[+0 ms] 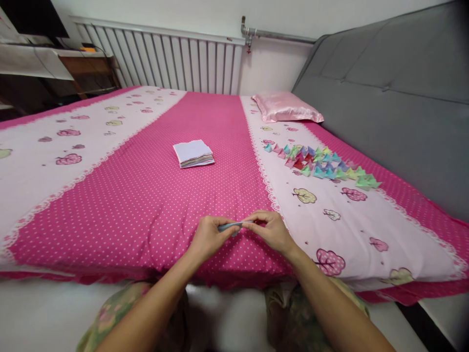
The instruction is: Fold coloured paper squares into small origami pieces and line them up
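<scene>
Bluish paper (224, 227) pinched thumb-to-finger by left hand (209, 235) and right hand (271, 231), both nearly closed

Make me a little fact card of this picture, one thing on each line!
Left hand: pinches one end of a folded blue-grey paper
Right hand: pinches its other end
Paper stack: on the pink middle of the bedspread, beyond the hands
Paper shapes: many colours, grouped on a white band at right
Pillow: shiny pink, near the grey headboard
Radiator: white, against the wall
</scene>
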Available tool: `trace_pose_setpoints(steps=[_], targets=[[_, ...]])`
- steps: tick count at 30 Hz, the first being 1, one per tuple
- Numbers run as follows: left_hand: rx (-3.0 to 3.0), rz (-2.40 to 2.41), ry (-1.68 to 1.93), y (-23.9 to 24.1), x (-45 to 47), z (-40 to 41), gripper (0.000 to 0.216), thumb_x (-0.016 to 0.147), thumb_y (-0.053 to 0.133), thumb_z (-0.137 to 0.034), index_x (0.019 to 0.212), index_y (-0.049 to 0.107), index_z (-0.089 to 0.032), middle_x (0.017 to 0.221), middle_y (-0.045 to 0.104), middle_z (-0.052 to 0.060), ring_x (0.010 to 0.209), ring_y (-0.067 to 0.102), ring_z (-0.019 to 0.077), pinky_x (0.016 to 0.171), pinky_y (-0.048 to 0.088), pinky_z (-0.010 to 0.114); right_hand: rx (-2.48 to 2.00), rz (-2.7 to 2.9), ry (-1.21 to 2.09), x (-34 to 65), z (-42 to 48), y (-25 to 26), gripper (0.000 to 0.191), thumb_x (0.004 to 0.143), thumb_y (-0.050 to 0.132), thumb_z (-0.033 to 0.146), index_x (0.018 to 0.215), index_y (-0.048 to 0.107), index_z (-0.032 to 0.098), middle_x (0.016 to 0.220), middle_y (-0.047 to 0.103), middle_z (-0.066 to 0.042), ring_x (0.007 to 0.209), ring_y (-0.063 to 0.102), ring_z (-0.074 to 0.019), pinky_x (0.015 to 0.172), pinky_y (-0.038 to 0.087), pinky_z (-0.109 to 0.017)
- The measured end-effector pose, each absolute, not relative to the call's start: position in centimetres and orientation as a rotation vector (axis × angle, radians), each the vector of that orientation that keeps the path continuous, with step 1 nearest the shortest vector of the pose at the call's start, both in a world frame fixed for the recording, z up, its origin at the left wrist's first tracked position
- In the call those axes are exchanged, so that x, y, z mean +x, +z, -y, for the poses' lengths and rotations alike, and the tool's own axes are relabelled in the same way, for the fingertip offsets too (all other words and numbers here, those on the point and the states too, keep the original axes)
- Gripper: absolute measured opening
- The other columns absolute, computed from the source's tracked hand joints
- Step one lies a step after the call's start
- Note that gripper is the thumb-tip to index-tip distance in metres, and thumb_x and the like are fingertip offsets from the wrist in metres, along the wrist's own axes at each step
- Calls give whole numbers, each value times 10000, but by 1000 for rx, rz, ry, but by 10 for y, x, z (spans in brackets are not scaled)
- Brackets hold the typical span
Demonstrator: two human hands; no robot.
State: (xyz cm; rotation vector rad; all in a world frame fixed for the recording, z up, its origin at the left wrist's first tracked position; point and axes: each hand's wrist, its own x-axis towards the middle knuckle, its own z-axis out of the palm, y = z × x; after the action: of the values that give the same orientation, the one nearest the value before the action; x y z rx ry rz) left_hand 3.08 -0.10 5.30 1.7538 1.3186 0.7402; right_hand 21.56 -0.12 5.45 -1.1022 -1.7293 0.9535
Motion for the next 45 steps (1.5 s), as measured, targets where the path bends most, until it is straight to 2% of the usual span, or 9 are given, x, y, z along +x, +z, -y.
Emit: trace_pose_setpoints(steps=[9,18,28,36,42,45], targets=[[1739,-1287,792,53,29,0,266,722,571,-384,759,726,-171,538,628,7,458,455,100,449,302,213,-1080,1749,1006,219,1,55,150,745,634,313,821,721,217,778,702,-42,715,639,-175,656,491,-284],[1724,-1272,809,57,29,3,217,697,600,-358,727,728,-186,562,659,10,527,542,131,481,370,214,-1144,1757,990,217,2,55,159,723,652,295,835,706,197,787,708,-41,695,635,-164,622,479,-262],[1769,-1285,777,55,28,1,254,726,572,-370,754,725,-170,556,650,9,463,465,95,444,296,206,-1105,1738,1000,219,1,56,156,738,636,328,794,713,205,764,707,-39,708,642,-174,648,487,-276],[1784,-1296,781,54,29,0,268,727,563,-380,736,717,-161,528,620,-2,455,450,90,437,284,203,-1119,1717,986,221,1,56,130,722,653,311,773,726,216,715,706,-34,652,635,-170,598,483,-271],[1623,-1280,836,62,31,0,209,702,601,-322,780,703,-157,664,689,28,539,562,120,498,386,210,-1157,1630,976,223,-2,55,127,717,654,292,758,716,189,711,710,-34,647,636,-167,607,481,-264],[1502,-1264,902,64,33,0,195,690,618,-310,760,675,-138,659,685,34,549,582,127,489,404,210,-1171,1609,980,223,-2,54,150,719,649,310,761,709,179,710,706,-38,648,634,-166,603,480,-260]])
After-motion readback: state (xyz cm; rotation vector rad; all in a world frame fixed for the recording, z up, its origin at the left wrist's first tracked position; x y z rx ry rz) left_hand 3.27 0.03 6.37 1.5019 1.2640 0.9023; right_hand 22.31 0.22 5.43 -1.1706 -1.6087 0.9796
